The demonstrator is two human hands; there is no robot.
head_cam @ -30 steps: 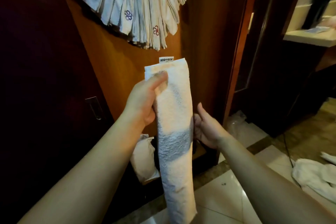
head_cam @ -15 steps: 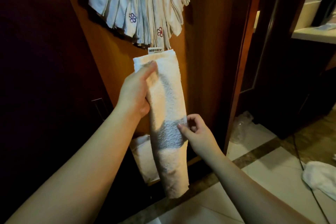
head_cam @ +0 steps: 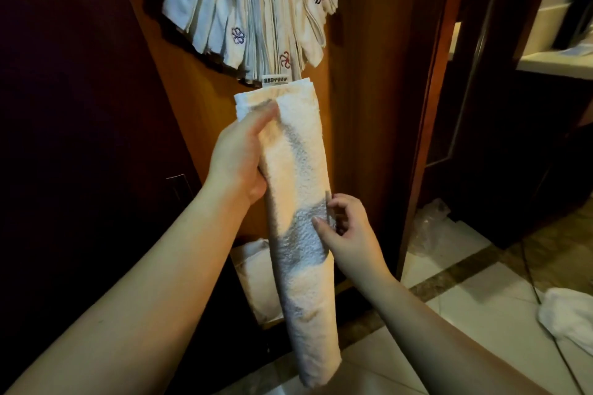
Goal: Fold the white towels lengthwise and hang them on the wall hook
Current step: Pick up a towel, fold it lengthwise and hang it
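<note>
- Since a second ago the folded towel point(head_cam: 298, 202) has come up closer to the bunch of hung towels point(head_cam: 253, 9) at the top middle of the frame, and the right hand point(head_cam: 346, 231) has gone from hanging open behind the towel's edge to working on its right side.
- Left hand point(head_cam: 239, 157) grips the towel near its top, thumb across the front and the other fingers wrapped behind where I can't see them. The little label point(head_cam: 275, 79) sticks up from the top edge, just under the hung bunch.
- Right hand's thumb and fingertips point(head_cam: 321, 221) pinch the right edge about halfway down, fingers curled in. Looks like it's tidying the long fold so the layers line up.
- The towel hangs as a long narrow strip from middle frame down to the lower middle, bottom end loose above the tiled floor point(head_cam: 465, 314).
- Doing this step well, my take: keep the top pinned with the left hand and run the right-hand pinch down the edge so the layers don't splay open. Terry cloth is bulky and likes to unroll.
- The hook itself is hidden under the hung bunch, so I'd guess you need to drape the strip at its middle over the top of the pile.
- More towels wait: one pale bundle point(head_cam: 253, 279) low behind the strip, another heap point(head_cam: 568, 314) at the lower right.
</note>
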